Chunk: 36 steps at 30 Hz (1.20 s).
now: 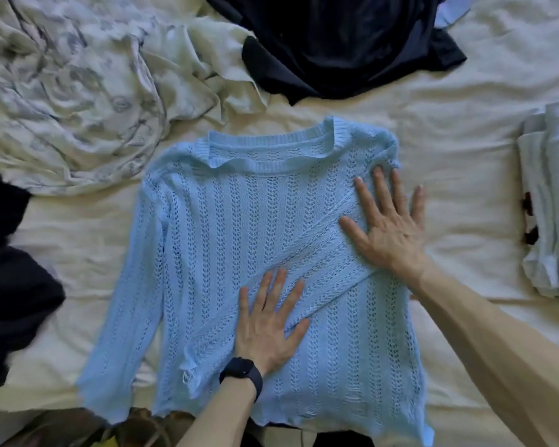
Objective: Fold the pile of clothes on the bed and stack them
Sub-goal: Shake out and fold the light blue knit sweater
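A light blue open-knit sweater (226,240) lies flat on the cream bed sheet (459,175), neckline away from me. Its right sleeve is folded diagonally across the chest; the left sleeve lies straight along the left side. My left hand (268,324), with a dark watch on the wrist, presses flat on the lower end of the folded sleeve. My right hand (388,227) lies flat with spread fingers on the sweater's right shoulder, where the sleeve folds over.
A dark navy garment (342,50) lies crumpled at the top. A white patterned cloth (65,91) is bunched at top left. More dark clothing (10,285) sits at the left edge. A stack of folded pale clothes (552,201) rests at the right edge.
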Available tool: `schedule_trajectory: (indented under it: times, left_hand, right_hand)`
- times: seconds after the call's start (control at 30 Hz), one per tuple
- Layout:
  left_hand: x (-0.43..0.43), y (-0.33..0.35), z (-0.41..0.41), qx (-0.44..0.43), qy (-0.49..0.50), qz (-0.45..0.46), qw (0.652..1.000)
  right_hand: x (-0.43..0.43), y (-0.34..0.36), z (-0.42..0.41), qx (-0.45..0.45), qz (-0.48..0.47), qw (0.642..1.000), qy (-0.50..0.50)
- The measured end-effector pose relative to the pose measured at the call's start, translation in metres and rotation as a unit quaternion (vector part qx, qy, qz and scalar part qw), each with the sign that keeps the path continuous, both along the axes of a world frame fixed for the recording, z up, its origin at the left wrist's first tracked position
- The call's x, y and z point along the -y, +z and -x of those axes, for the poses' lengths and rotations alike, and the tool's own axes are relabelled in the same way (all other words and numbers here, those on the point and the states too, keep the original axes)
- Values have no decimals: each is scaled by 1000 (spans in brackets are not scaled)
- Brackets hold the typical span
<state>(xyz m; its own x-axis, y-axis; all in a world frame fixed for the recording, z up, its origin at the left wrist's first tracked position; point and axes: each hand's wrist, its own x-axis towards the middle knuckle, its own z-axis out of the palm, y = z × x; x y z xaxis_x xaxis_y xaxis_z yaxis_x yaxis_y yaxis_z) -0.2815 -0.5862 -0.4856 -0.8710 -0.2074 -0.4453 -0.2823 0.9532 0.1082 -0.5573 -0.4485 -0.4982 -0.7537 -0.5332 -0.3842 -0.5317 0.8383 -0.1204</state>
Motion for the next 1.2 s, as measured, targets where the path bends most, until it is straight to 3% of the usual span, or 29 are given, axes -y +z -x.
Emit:
schedule_trajectory:
  times: [0.13,0.23,0.33,0.47,0.57,0.67,0.73,0.8,0.93,1.1,1.2]
  left_hand:
    - [16,21,-30,-2,36,-31,999]
    - [57,38,-23,-56,126,-74,988]
    - [124,43,20,-134,182,-65,972]
    - [217,38,116,-194,153,-9,969]
    - [262,31,168,-177,139,15,974]
    - [286,21,196,-115,128,-25,985]
    - [292,19,204,-95,122,-47,987]
    - [295,20,208,-137,150,-67,977]
    - [304,23,220,-232,297,-98,921]
    - [291,7,228,-185,269,-33,945]
    - [256,4,202,-212,229,40,949]
  right_hand:
    - [26,15,-34,-7,2,995,-96]
    - [59,34,-53,-4,62,993,-104]
    - [92,45,-44,-19,143,980,-136]
    - [126,51,-2,-31,286,934,-211]
    - [135,54,36,14,264,933,-246]
    - [133,55,68,128,225,927,-273]
    - [129,54,79,150,183,938,-252]
    - [129,50,86,117,179,947,-239]
    - [133,41,98,27,209,935,-285]
    - [144,27,87,-11,235,917,-323]
    - [145,36,42,-77,267,920,-275]
